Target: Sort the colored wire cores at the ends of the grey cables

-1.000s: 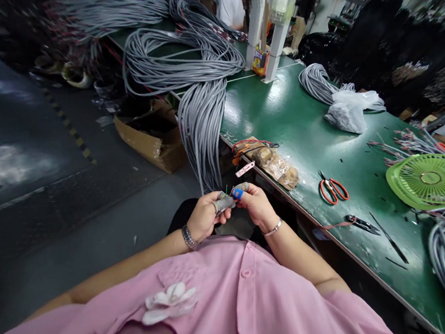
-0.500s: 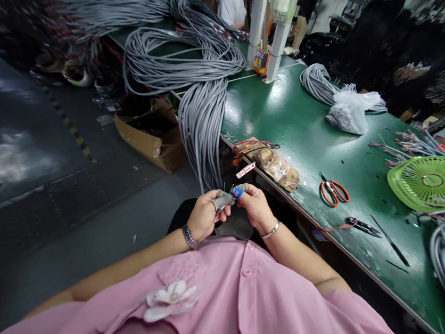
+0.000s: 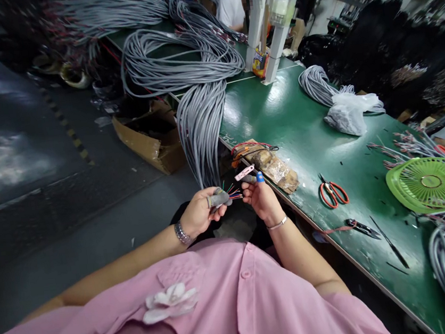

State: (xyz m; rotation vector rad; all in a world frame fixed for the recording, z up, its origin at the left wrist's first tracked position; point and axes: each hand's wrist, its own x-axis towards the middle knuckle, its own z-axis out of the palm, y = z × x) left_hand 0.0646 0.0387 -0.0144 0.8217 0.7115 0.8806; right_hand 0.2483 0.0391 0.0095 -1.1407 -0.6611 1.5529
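My left hand [image 3: 206, 210], with grey coverings on thumb and finger, pinches the stripped end of a grey cable. From its tip a small fan of coloured wires [image 3: 234, 193] points right. Just beyond the wire ends is my right hand [image 3: 261, 199], a blue wrap on its thumb and grey on its forefinger. Thumb and forefinger stand apart, with nothing visible between them. Close above the right fingertips, a pink slotted piece [image 3: 244, 173] juts out at the table edge beside a tape-wrapped block [image 3: 274, 167].
On the green table [image 3: 293, 121] lie orange-handled scissors [image 3: 333, 194], black snips [image 3: 363, 228], a thin dark tool [image 3: 390, 242] and a green basket [image 3: 432, 181]. Grey cable bundles [image 3: 204, 131] hang over the edge above a cardboard box [image 3: 150, 137]. Other people sit farther back and at right.
My hands have moved apart. The right hand has let go of the wires and shifted right and slightly up, and the wires now show spread out from my left fingers.
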